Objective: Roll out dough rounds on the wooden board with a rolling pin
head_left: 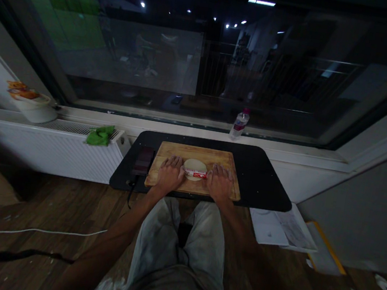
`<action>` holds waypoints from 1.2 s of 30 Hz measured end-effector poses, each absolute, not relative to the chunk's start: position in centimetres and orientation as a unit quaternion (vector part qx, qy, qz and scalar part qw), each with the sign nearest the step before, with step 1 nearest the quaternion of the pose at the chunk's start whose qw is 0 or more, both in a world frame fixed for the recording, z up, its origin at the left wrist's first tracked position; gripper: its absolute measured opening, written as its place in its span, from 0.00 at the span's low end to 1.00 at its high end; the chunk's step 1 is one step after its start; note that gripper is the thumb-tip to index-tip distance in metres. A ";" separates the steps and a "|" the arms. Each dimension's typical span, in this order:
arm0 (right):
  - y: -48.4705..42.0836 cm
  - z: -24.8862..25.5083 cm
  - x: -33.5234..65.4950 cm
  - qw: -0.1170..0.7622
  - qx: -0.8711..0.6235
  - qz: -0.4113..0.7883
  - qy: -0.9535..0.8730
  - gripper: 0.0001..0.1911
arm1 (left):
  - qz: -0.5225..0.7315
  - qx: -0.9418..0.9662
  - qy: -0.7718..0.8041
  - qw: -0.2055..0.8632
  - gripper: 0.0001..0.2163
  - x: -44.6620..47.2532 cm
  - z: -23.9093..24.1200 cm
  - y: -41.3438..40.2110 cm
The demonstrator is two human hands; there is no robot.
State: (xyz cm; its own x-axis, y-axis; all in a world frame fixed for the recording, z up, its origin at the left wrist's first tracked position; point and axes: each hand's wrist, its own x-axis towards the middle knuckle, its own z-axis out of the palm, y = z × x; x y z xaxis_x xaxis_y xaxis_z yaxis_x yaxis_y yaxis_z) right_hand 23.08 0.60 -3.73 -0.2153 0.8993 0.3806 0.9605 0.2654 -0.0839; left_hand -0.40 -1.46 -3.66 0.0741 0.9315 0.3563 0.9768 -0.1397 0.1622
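Observation:
On a wooden cutting board (196,152) in front of me lies a round, flat, pale sheet of dough (195,164). Across it rests a small cylinder with a red and white label (195,173). My left hand (171,172) covers the cylinder's left end and my right hand (220,180) its right end. Both palms face down, with the fingers bent forward over the ends. The hands hide the ends, so I cannot tell whether the cylinder is a bottle or a tube.
The board sits on a black tabletop (262,174) with a dark rectangular device (143,160) at left. Behind stands a water bottle (240,124) on the windowsill. A green cloth (100,135) lies on the radiator (50,150), near a white pot (37,109). A white cable (38,230) crosses the floor.

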 end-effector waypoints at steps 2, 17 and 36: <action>0.5 -3.9 23.1 0.179 -0.602 -0.088 -0.773 0.28 | -0.196 -0.729 -0.652 0.062 0.24 -0.4 -3.8 -1.6; 0.4 -3.9 23.1 0.184 -0.602 -0.082 -0.772 0.31 | -0.205 -0.733 -0.646 0.055 0.25 -0.7 -4.1 -1.4; 5.2 -1.3 21.8 0.117 -0.635 -0.050 -0.762 0.34 | -0.183 -0.720 -0.668 0.040 0.23 -0.7 -3.3 3.5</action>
